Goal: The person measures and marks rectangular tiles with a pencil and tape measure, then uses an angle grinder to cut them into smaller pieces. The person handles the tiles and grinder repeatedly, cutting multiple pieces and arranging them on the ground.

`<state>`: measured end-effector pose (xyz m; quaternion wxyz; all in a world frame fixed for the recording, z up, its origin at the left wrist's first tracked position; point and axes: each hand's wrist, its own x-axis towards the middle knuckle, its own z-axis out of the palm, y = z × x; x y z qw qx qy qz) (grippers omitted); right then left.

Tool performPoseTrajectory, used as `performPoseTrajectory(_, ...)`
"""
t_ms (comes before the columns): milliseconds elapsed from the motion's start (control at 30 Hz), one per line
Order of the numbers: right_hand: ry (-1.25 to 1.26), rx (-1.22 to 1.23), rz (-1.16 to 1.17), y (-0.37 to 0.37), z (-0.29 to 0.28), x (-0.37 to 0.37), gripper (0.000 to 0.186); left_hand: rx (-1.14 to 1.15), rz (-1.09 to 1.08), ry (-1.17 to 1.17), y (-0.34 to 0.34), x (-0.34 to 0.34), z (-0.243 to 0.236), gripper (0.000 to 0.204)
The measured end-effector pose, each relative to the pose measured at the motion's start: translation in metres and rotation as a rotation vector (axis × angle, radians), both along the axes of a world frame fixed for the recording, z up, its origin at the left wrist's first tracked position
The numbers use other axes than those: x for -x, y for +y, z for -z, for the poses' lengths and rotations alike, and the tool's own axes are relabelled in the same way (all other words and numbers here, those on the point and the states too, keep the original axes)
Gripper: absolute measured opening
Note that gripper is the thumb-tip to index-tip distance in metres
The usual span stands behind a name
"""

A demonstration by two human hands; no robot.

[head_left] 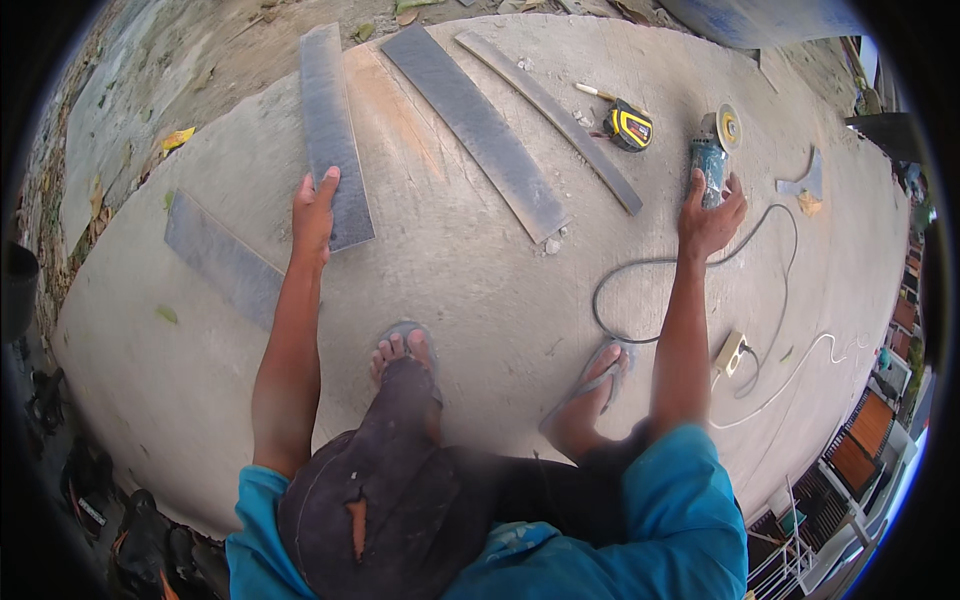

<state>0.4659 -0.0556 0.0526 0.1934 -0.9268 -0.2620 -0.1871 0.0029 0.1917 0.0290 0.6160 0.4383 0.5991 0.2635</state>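
Note:
My left hand (314,212) is closed on the near end of a long grey tile strip (332,130), thumb on its top face. My right hand (712,212) wraps round the blue-green body of an angle grinder (709,165). The grinder's round cutting disc (731,128) points away from me, and its dark power cord (640,264) loops back over the concrete. Between my hands lie a second grey tile strip (475,130) and a narrower strip (550,118). Left of my left forearm lies another grey tile piece (222,255), partly hidden by the arm.
A yellow and black tape measure (628,127) and a pencil-like stick (596,92) lie beyond the narrow strip. An extension socket (730,352) with a white cable sits by my right forearm. A tile offcut (802,178) lies far right. My sandalled feet (405,350) stand on the concrete.

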Motion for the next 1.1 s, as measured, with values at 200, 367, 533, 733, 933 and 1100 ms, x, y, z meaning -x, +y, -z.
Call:
performPoseTrajectory(200,0.257,0.053,-0.638,0.111,0.028,0.167,0.079,-0.06,-0.088,0.016,-0.032,-0.005,0.01,0.046)
performPoseTrajectory(367,0.499,0.347,-0.506,0.164,0.03,0.208,0.093,-0.023,-0.179,-0.075,-0.06,0.005,0.003,0.04)
performPoseTrajectory(533,0.59,0.479,-0.474,0.168,0.014,0.202,0.085,0.058,-0.209,-0.26,-0.058,0.014,0.006,0.039)
performPoseTrajectory(733,0.785,0.341,-0.428,0.096,-0.008,0.22,0.083,0.381,-0.077,-0.419,-0.058,0.02,0.007,0.04)
performPoseTrajectory(933,0.729,0.327,-0.512,-0.025,-0.023,0.258,0.086,0.511,0.133,-0.156,-0.045,0.016,-0.004,0.052)
performPoseTrajectory(1100,0.783,0.386,-0.439,-0.088,-0.029,0.279,0.086,0.569,0.196,-0.162,-0.04,0.016,-0.005,0.056)
